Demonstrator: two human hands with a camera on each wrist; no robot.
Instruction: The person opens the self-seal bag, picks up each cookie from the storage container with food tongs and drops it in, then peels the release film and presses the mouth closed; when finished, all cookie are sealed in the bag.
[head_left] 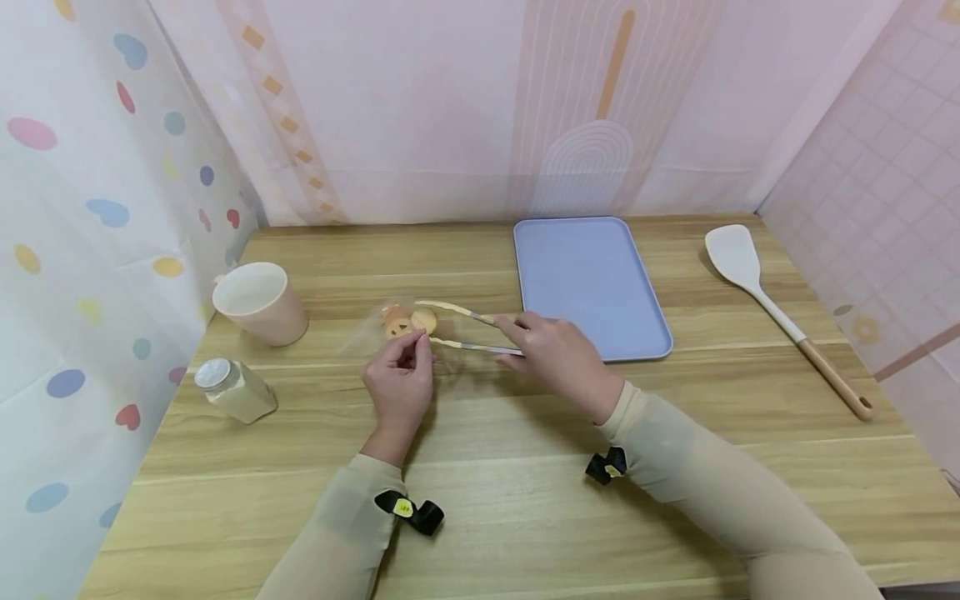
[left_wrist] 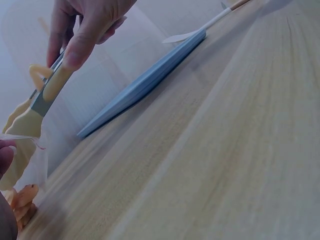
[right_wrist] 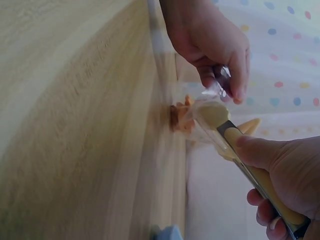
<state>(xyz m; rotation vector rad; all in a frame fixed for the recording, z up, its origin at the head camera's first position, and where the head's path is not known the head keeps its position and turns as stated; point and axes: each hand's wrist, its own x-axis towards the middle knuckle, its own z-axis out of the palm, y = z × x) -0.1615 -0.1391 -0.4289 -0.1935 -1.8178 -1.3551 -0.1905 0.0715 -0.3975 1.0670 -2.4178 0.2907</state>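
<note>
My right hand (head_left: pixel 558 358) grips a pair of tongs (head_left: pixel 468 346) with cream tips and metal-and-cream handles. The tongs' arms stand apart and point left, their tips at a clear plastic bag (head_left: pixel 363 330). Between finger and thumb, my left hand (head_left: pixel 400 379) pinches the bag's near edge. Small orange-brown pieces (head_left: pixel 395 322), one with a face-like pattern, lie in or under the clear plastic beside a round yellowish piece (head_left: pixel 424 322). Their exact kind is unclear. In the right wrist view, one tong tip (right_wrist: pixel 214 114) appears behind or inside the plastic; I cannot tell which.
A blue tray (head_left: pixel 588 279) lies behind my right hand. At the far right is a white spatula (head_left: pixel 772 308) with a wooden handle end. A pink mug (head_left: pixel 266 308) and a white-lidded jar (head_left: pixel 238 392) stand at the left. Patterned curtains (head_left: pixel 420 108) border the wooden table (head_left: pixel 510 500).
</note>
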